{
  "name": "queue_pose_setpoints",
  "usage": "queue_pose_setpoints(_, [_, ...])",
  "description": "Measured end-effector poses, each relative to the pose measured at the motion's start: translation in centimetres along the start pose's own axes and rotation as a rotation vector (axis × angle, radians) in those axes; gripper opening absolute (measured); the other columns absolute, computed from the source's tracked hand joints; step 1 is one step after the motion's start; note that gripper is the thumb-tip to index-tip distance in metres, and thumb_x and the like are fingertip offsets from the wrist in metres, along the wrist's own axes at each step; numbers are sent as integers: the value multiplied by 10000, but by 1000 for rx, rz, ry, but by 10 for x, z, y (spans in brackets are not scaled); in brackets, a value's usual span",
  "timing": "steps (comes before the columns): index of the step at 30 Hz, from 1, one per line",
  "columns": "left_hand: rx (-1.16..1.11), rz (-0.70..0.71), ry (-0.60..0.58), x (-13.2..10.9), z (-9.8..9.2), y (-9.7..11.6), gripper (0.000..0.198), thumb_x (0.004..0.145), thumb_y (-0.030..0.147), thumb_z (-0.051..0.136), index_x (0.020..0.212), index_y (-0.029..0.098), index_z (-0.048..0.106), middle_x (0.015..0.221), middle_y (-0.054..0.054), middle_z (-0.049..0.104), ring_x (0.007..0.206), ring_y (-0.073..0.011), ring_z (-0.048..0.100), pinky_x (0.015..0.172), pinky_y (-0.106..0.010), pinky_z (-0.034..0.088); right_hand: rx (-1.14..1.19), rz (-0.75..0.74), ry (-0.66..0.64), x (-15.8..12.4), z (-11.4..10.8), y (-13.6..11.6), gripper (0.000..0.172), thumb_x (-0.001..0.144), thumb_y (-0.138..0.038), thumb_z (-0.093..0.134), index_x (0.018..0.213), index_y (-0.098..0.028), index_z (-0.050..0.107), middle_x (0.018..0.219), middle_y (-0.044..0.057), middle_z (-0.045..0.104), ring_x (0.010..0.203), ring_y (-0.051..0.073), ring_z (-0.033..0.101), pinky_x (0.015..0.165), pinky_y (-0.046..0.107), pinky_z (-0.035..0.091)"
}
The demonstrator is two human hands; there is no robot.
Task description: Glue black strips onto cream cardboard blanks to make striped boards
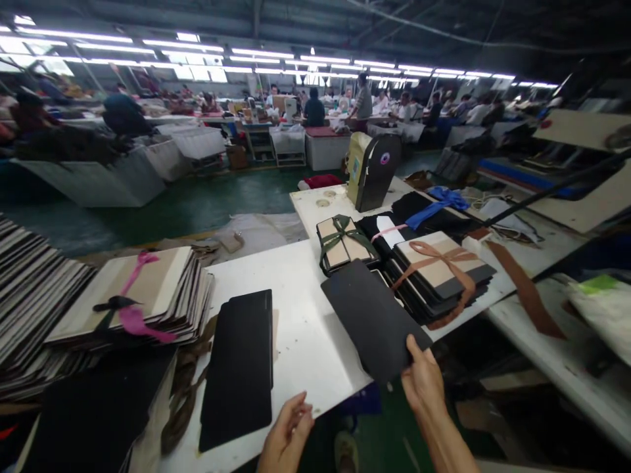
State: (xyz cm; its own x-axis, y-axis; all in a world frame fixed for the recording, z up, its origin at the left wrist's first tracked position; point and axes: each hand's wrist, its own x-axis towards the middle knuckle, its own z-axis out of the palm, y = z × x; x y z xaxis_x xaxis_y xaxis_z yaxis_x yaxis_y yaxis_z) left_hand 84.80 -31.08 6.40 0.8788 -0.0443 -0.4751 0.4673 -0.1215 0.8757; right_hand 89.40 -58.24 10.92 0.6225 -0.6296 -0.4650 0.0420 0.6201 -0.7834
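Observation:
My right hand (422,380) grips a black rectangular panel (372,315) by its near right corner, thumb on top. The panel is tilted above the right part of the white table (300,315). Near the table's front edge, my left hand (290,427) holds nothing that I can see; its fingers are loosely curled and apart. To its left, a low stack of black panels (239,368) lies flat on the table. Beyond the held panel sit a small bundle tied with dark green ribbon (345,242) and a larger one tied with brown ribbon (438,259).
Tall stacks of panels (29,295) and a pink-tied stack (133,282) line the left side. A machine with a black cover (377,172) stands at the table's far end. Blue-tied black pieces (428,207) lie near it. Bins (93,180) and several people are farther back.

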Motion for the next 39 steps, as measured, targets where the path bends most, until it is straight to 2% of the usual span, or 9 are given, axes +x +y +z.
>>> queue_pose_setpoints(4, [131,69,-209,52,60,29,767,808,684,493,1360,155,436,1366,-170,525,1177,-282,564,996,-409,470,-94,44,66,34,-28,14,482,609,-393,810,1008,-217,605,830,-13,716,772,184,673,707,328,554])
queue_pose_setpoints(8, [216,139,-198,92,107,41,894,838,663,443,1483,86,218,1553,-206,266,1374,-292,381,1137,-393,321,-96,80,72,37,-37,17,391,661,-421,766,931,-231,557,780,-35,667,723,150,640,653,276,532])
queue_pose_setpoints(11, [251,160,-163,116,133,46,945,841,657,435,1499,48,135,1591,-204,148,1463,-293,195,1201,-390,174,-114,114,194,36,-35,13,350,688,-408,751,898,-234,532,640,-96,532,487,70,438,474,176,414])
queue_pose_setpoints(13, [272,188,-144,128,144,50,928,847,644,428,1496,45,145,1594,-193,146,1482,-275,114,1215,-377,101,-102,128,248,36,-33,11,346,692,-407,753,871,-230,515,590,-115,426,452,58,324,413,151,321])
queue_pose_setpoints(18, [293,248,-117,139,160,59,855,870,612,398,1502,86,165,1595,-153,155,1485,-231,100,1214,-337,77,-92,57,181,39,-32,7,431,670,-467,772,746,-232,419,603,-113,352,492,63,320,420,155,309])
queue_pose_setpoints(22, [293,282,-117,136,167,62,790,888,579,395,1504,125,200,1613,-111,79,1490,-209,60,1210,-322,76,-107,88,234,40,-30,1,493,653,-481,776,677,-238,348,551,-119,278,465,65,279,396,165,275])
queue_pose_setpoints(30, [295,303,-86,136,174,57,717,915,478,380,1501,109,192,1615,-121,91,1490,-205,71,1214,-340,82,-88,174,119,31,-16,-10,435,574,-422,797,830,-261,485,725,-54,623,693,153,602,588,247,463])
queue_pose_setpoints(34, [319,309,-43,137,178,54,708,905,433,403,1498,110,190,1612,-124,113,1487,-206,88,1216,-349,76,-254,85,88,30,-34,-3,490,598,-469,759,968,-256,518,927,-6,649,852,194,616,683,288,474])
queue_pose_setpoints(39, [336,291,10,140,179,55,752,907,452,389,1508,88,121,1617,-128,62,1492,-199,41,1215,-334,44,-717,-146,246,41,-74,-6,733,646,-582,684,1236,-209,462,1154,77,554,933,237,582,827,371,447])
